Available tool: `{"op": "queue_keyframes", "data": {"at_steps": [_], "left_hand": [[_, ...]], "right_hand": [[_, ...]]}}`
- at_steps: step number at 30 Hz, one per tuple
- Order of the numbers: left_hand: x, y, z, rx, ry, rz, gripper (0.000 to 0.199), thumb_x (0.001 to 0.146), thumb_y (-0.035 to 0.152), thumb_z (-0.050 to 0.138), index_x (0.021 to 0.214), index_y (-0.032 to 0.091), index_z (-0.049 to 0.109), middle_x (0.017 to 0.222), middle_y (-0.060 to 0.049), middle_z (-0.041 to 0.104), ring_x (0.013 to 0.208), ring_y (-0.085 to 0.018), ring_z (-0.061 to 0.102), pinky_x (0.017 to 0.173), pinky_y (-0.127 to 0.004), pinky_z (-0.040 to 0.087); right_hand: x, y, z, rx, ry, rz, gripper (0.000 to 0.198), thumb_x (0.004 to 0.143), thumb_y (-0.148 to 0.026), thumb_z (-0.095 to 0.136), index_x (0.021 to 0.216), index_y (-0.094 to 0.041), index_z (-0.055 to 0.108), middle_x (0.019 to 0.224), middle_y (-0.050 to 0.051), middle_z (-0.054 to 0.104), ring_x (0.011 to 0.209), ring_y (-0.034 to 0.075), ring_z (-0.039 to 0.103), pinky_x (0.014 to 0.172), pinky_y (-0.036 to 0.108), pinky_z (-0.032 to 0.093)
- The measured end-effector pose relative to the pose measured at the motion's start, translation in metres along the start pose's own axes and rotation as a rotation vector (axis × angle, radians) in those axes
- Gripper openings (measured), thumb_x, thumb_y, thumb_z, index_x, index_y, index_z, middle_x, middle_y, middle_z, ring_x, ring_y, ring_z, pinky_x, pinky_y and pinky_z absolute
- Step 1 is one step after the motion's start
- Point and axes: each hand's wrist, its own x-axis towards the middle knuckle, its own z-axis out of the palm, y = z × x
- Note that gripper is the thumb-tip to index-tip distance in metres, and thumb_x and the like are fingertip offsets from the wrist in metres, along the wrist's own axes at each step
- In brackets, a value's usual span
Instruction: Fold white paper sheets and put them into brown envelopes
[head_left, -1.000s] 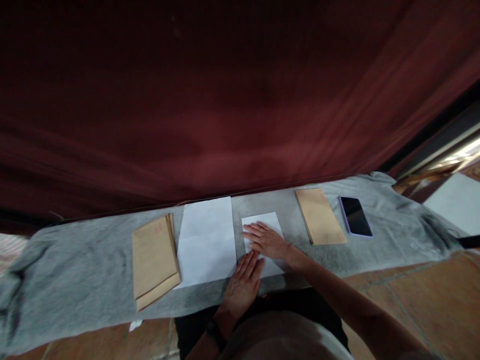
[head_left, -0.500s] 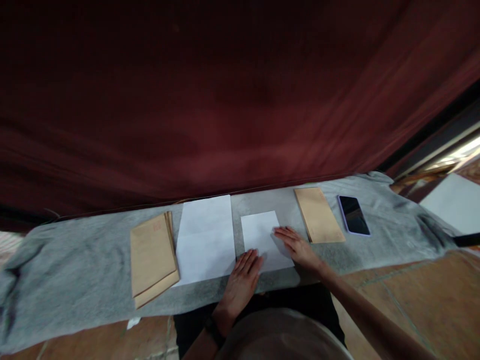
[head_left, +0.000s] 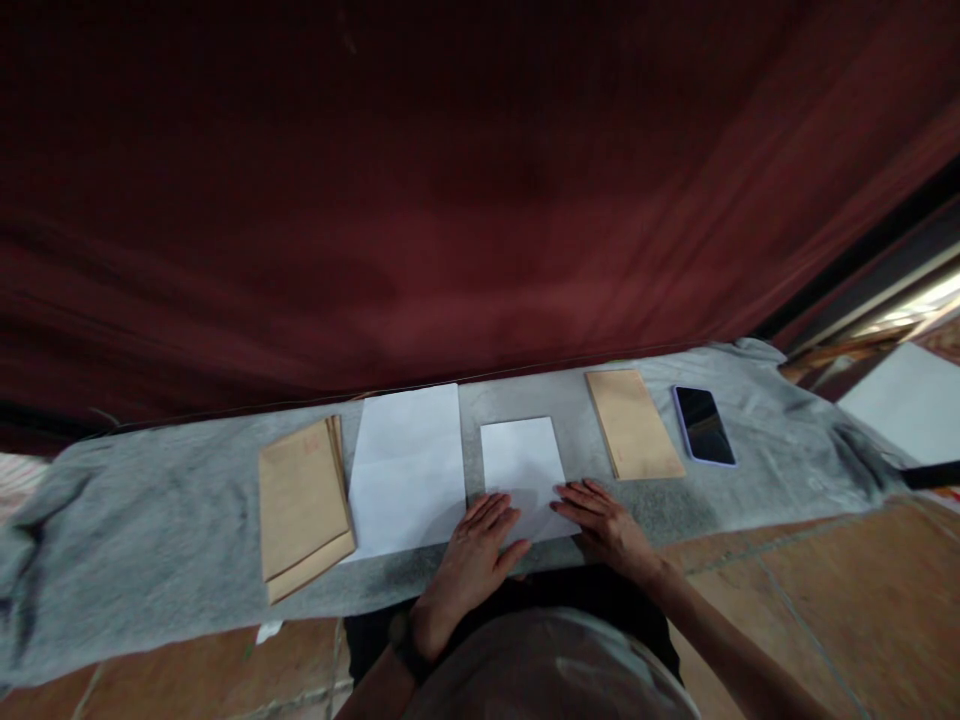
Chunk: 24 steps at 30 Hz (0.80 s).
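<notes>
In front of me a folded white sheet of paper (head_left: 523,455) lies flat on the grey cloth. My left hand (head_left: 480,545) rests on its lower left part, fingers stretched out and thumb apart. Across from it, my right hand (head_left: 604,520) lies on the lower right edge with its fingers extended flat. Neither hand grips anything. Just left of the folded sheet is a larger stack of white paper (head_left: 409,465), creased across the middle. How many sheets it holds I cannot tell.
Brown envelopes (head_left: 304,500) lie at the left, overlapping the white stack's edge. More brown envelopes (head_left: 637,425) sit right of the folded sheet, beside a phone (head_left: 703,425) in a purple case. A dark red curtain (head_left: 480,200) hangs behind the cloth-covered surface (head_left: 165,520).
My right hand has slid down along the folded sheet's right edge towards me. The left hand stays near the lower left part, its thumb now spread further. The view has shifted slightly.
</notes>
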Motion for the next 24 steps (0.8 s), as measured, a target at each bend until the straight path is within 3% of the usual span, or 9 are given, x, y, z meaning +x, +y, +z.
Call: {"op": "queue_keyframes", "data": {"at_steps": [5, 10, 13, 18, 21, 24], "left_hand": [[0.045, 0.015, 0.007, 0.020, -0.017, 0.064, 0.051, 0.105, 0.047, 0.044, 0.151, 0.025, 0.046, 0.162, -0.008, 0.042, 0.152, -0.024, 0.036, 0.124, -0.047, 0.035], [0.075, 0.012, 0.027, 0.036, -0.003, -0.022, 0.050, 0.106, 0.041, 0.042, 0.150, 0.018, 0.048, 0.162, -0.011, 0.042, 0.152, -0.027, 0.034, 0.124, -0.050, 0.033], [0.059, -0.001, 0.021, -0.015, -0.016, -0.051, 0.051, 0.105, 0.041, 0.047, 0.149, 0.016, 0.049, 0.161, -0.014, 0.042, 0.151, -0.027, 0.036, 0.123, -0.050, 0.036], [0.008, -0.020, 0.004, -0.211, -0.074, 0.042, 0.055, 0.096, 0.044, 0.064, 0.147, 0.026, 0.052, 0.156, -0.008, 0.050, 0.146, -0.023, 0.045, 0.119, -0.045, 0.043], [-0.006, -0.021, 0.008, -0.228, 0.019, -0.028, 0.045, 0.096, 0.026, 0.062, 0.141, 0.025, 0.057, 0.148, -0.007, 0.060, 0.139, -0.022, 0.054, 0.116, -0.045, 0.048], [-0.005, -0.015, 0.016, -0.255, 0.127, -0.107, 0.029, 0.098, 0.016, 0.053, 0.121, 0.024, 0.069, 0.132, -0.006, 0.071, 0.126, -0.022, 0.064, 0.110, -0.045, 0.053]], "right_hand": [[0.000, -0.001, -0.003, -0.026, -0.011, -0.031, 0.058, 0.095, -0.020, 0.058, 0.151, -0.033, 0.049, 0.157, 0.005, 0.049, 0.144, 0.025, 0.047, 0.123, 0.055, 0.033], [0.000, -0.002, -0.005, -0.035, -0.004, -0.022, 0.047, 0.098, -0.023, 0.057, 0.145, -0.030, 0.056, 0.156, 0.005, 0.050, 0.144, 0.024, 0.047, 0.123, 0.055, 0.032], [0.000, -0.002, -0.004, -0.019, 0.006, -0.007, 0.043, 0.100, -0.026, 0.055, 0.143, -0.030, 0.058, 0.154, 0.005, 0.052, 0.142, 0.024, 0.049, 0.124, 0.054, 0.032], [0.001, -0.001, -0.003, 0.019, 0.035, 0.013, 0.044, 0.103, -0.027, 0.051, 0.147, -0.033, 0.054, 0.151, 0.003, 0.056, 0.141, 0.022, 0.050, 0.124, 0.054, 0.032], [0.001, -0.001, -0.004, 0.038, 0.053, 0.019, 0.043, 0.104, -0.029, 0.050, 0.147, -0.034, 0.054, 0.149, 0.004, 0.058, 0.140, 0.023, 0.052, 0.123, 0.055, 0.033], [0.001, -0.004, -0.007, 0.069, 0.057, 0.019, 0.041, 0.105, -0.031, 0.048, 0.146, -0.034, 0.055, 0.146, 0.003, 0.061, 0.136, 0.022, 0.055, 0.122, 0.054, 0.035]]}}
